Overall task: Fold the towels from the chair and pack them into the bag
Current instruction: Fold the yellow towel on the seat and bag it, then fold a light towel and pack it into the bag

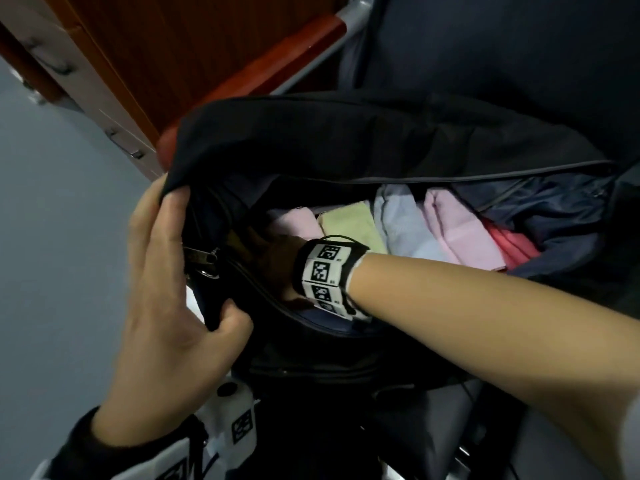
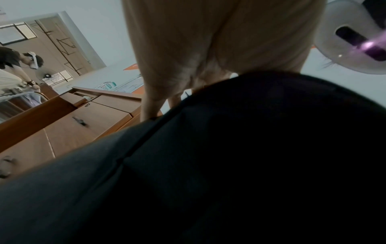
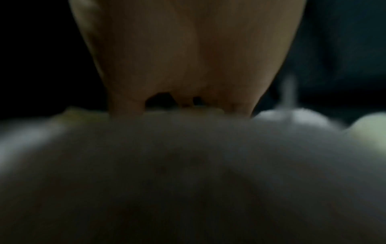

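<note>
A black bag lies open on the chair with its flap lifted. My left hand grips the bag's left end, fingers curled over the flap and thumb hooked on the lower edge near the zipper pull. Folded towels lie in a row inside: pink, pale yellow, light blue, pink and coral. My right hand reaches into the left end of the bag. In the right wrist view, the right hand lies over a pale towel, which hides the fingertips.
The chair's red-brown armrest and dark backrest stand behind the bag. A wooden cabinet with drawers is at the left over grey floor. In the left wrist view, another person stands far off beyond the drawers.
</note>
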A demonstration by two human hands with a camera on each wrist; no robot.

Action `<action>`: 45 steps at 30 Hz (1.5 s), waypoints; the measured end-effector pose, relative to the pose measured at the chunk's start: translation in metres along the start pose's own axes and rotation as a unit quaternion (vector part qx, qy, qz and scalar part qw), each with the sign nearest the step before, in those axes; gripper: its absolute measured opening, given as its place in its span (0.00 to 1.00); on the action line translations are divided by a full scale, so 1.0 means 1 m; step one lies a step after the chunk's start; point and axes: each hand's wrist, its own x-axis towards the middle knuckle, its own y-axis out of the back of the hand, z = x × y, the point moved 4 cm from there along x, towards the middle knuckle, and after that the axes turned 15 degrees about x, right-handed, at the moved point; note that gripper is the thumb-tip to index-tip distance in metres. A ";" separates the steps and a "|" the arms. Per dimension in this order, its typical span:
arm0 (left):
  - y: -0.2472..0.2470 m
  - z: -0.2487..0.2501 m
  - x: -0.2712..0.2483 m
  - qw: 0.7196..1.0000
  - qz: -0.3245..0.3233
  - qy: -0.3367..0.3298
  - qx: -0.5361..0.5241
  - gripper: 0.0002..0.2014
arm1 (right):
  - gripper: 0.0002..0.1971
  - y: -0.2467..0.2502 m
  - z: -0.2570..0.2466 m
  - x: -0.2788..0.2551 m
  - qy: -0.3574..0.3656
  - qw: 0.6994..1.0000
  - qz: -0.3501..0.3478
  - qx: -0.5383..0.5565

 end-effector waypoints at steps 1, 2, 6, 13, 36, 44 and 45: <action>0.000 0.000 0.001 1.000 0.000 -0.001 0.001 0.49 | 0.38 -0.005 0.002 0.003 -0.010 1.000 0.007 -0.008; 0.000 0.000 0.001 1.000 -0.001 0.002 0.002 0.49 | 0.36 -0.007 0.003 0.004 -0.009 1.000 0.006 -0.016; -0.001 0.001 0.008 0.999 -0.033 0.019 0.025 0.48 | 0.36 0.011 0.006 -0.003 0.006 0.998 -0.059 0.026; 0.002 0.022 0.021 0.988 -0.066 0.057 0.125 0.41 | 0.24 0.109 0.013 -0.131 -0.066 0.986 0.064 0.143; -0.323 0.563 -0.131 0.896 -0.363 -0.243 0.074 0.16 | 0.20 -0.119 0.105 -0.876 -0.523 0.674 0.431 0.294; -0.444 0.671 -0.231 0.849 -0.447 -0.274 0.063 0.16 | 0.24 -0.253 0.155 -0.987 -0.603 0.613 0.404 0.313; -0.454 0.675 -0.241 0.845 -0.455 -0.274 0.063 0.15 | 0.24 -0.263 0.161 -0.987 -0.601 0.619 0.394 0.318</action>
